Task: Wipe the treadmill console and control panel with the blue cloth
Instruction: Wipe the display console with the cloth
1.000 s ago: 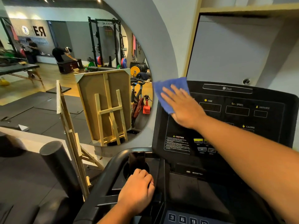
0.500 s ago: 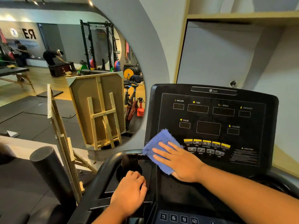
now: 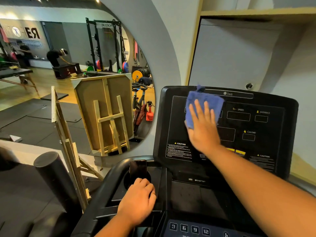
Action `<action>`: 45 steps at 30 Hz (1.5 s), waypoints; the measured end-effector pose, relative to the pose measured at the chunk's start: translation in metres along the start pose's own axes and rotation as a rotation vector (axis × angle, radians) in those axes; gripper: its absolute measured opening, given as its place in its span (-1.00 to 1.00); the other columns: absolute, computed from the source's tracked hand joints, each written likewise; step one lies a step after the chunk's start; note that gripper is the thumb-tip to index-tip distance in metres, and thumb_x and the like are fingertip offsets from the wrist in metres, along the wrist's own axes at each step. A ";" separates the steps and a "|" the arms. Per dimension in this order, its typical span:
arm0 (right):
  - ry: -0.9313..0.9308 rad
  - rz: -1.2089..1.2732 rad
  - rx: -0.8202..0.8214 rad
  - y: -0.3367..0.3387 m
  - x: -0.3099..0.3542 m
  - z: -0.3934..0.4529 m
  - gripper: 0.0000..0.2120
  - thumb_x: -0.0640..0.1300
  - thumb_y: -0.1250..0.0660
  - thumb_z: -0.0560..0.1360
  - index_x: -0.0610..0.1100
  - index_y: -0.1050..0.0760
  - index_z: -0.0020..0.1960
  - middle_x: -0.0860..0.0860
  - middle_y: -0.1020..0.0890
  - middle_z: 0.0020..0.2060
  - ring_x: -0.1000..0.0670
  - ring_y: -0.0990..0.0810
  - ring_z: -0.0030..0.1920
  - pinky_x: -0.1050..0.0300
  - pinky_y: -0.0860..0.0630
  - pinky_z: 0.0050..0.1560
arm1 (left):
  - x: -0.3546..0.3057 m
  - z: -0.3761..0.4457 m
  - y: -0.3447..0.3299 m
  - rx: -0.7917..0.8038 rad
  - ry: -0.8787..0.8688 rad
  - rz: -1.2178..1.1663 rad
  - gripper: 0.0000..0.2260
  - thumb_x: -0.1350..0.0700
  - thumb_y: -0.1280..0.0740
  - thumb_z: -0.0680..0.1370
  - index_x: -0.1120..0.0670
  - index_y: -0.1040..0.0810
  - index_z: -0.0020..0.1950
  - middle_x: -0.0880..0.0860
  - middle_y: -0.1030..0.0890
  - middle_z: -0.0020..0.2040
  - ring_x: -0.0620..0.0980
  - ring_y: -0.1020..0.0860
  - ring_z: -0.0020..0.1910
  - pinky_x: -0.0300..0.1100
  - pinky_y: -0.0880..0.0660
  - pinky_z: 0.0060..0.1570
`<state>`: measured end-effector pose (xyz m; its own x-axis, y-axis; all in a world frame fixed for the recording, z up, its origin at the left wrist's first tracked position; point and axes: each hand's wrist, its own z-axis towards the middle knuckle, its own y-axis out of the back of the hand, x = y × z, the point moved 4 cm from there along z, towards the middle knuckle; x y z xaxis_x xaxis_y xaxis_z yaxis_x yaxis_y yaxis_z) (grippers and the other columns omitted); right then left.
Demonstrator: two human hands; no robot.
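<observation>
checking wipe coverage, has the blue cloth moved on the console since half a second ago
Yes. The blue terry cloth has gone up from the yellow button row to the black console's upper left.

right hand [image 3: 203, 129]: pressing the blue cloth [image 3: 203, 106] flat against the upper left of the console [image 3: 273, 134], fingers straight
left hand [image 3: 137, 200]: resting curled on the console's lower left edge, just below a phone [image 3: 138, 168] standing in the cup holder
</observation>
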<state>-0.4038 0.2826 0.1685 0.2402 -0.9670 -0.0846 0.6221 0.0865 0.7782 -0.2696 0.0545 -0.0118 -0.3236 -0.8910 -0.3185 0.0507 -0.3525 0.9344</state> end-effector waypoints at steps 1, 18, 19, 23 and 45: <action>0.041 -0.005 0.002 -0.007 0.013 -0.008 -0.27 0.06 -0.23 0.60 -0.08 0.02 0.64 -0.08 0.02 0.64 -0.23 0.12 0.61 -0.23 0.10 0.58 | 0.000 0.000 -0.001 0.000 0.000 0.003 -0.62 -0.14 0.01 0.63 -0.12 -0.58 0.15 -0.18 -0.49 0.10 -0.15 -0.36 0.12 -0.17 -0.42 0.20; -0.328 0.091 -0.076 -0.008 0.005 -0.010 -0.32 0.10 -0.02 0.56 -0.06 0.00 0.64 -0.10 -0.02 0.63 -0.24 0.09 0.61 -0.22 0.18 0.56 | -0.001 -0.001 0.000 0.001 -0.017 0.013 -0.61 -0.16 0.04 0.64 -0.16 -0.56 0.18 -0.22 -0.47 0.11 -0.20 -0.34 0.12 -0.23 -0.42 0.19; -0.176 0.074 -0.022 -0.015 0.024 -0.011 -0.30 0.08 -0.08 0.55 -0.04 0.00 0.64 -0.08 0.00 0.64 -0.23 0.11 0.61 -0.22 0.18 0.56 | 0.000 -0.001 -0.001 -0.002 -0.015 0.011 -0.61 -0.17 0.04 0.64 -0.16 -0.56 0.18 -0.23 -0.48 0.11 -0.21 -0.34 0.12 -0.23 -0.42 0.19; 0.344 -0.047 0.027 -0.007 -0.009 -0.013 -0.29 0.01 -0.17 0.51 -0.03 -0.09 0.63 -0.04 -0.10 0.62 -0.17 0.01 0.62 -0.17 0.03 0.57 | 0.002 0.002 -0.003 -0.006 -0.025 0.019 -0.59 -0.18 0.06 0.63 -0.16 -0.56 0.15 -0.24 -0.47 0.09 -0.21 -0.34 0.10 -0.20 -0.43 0.19; -0.307 -0.016 -0.108 0.019 -0.080 0.004 -0.36 0.02 -0.17 0.64 -0.06 -0.01 0.64 -0.07 -0.05 0.64 -0.19 0.06 0.62 -0.25 0.03 0.58 | 0.003 0.003 -0.007 0.011 -0.036 0.030 -0.55 -0.20 0.07 0.60 -0.17 -0.57 0.20 -0.24 -0.47 0.13 -0.21 -0.34 0.16 -0.24 -0.39 0.23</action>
<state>-0.4138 0.3602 0.1929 0.0042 -0.9942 0.1079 0.7031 0.0796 0.7066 -0.2737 0.0548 -0.0190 -0.3563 -0.8899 -0.2847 0.0500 -0.3225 0.9453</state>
